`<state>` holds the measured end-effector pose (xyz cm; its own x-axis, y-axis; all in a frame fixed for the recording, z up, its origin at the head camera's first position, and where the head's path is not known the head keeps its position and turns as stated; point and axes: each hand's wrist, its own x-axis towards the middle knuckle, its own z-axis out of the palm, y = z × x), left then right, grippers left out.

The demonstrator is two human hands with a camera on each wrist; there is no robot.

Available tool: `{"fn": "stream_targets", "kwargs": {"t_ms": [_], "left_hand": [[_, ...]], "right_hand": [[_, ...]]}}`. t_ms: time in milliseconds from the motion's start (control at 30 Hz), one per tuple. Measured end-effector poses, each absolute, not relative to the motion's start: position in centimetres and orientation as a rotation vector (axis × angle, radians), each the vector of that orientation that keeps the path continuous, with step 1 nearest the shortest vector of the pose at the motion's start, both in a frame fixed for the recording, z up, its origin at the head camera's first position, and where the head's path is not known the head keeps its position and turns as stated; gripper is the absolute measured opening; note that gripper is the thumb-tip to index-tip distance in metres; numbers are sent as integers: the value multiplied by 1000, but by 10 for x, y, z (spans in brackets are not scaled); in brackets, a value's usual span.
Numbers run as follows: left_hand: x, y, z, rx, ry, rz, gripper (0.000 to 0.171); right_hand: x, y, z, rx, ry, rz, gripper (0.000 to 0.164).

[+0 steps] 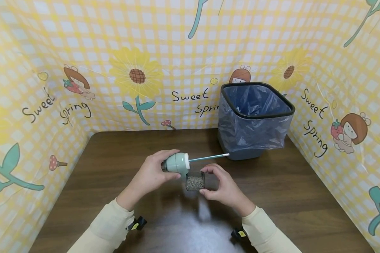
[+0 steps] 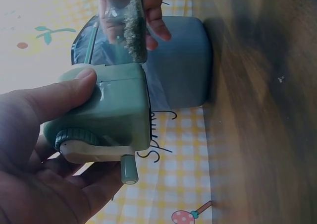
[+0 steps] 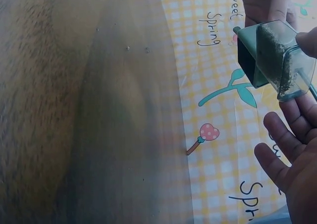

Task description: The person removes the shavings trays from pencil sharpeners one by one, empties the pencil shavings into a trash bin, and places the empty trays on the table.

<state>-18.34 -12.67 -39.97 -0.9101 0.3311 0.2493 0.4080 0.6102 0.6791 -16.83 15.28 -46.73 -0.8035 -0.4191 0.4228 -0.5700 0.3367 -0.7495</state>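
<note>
My left hand (image 1: 152, 170) grips a green crank pencil sharpener (image 2: 119, 100), thumb on top and fingers beneath, tilted on its side over the table. Its white crank arm (image 2: 96, 152) ends in a green knob. A teal pencil (image 1: 209, 157) with a pale end sticks out of the sharpener's front, towards the right. Beside it my right hand (image 1: 223, 186) pinches a clear shavings drawer (image 1: 195, 182) between thumb and fingers. Grey-brown pencil shavings (image 2: 133, 28) fill part of the drawer, which is out of the sharpener and close by its body.
A bin (image 1: 240, 154) lined with a clear plastic bag stands at the table's back right, its black rim up. Tiny specks lie on the dark wooden table (image 1: 139, 142). A yellow checked cloth (image 1: 183, 52) hangs around the back and sides.
</note>
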Motion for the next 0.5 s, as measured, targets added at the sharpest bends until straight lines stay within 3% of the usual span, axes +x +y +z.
{"fn": "stream_targets", "kwargs": {"t_ms": [500], "left_hand": [[-188, -123, -405, -634, -2710, -1182, 73]], "right_hand": [[-166, 153, -468, 947, -2437, 1463, 53]]}}
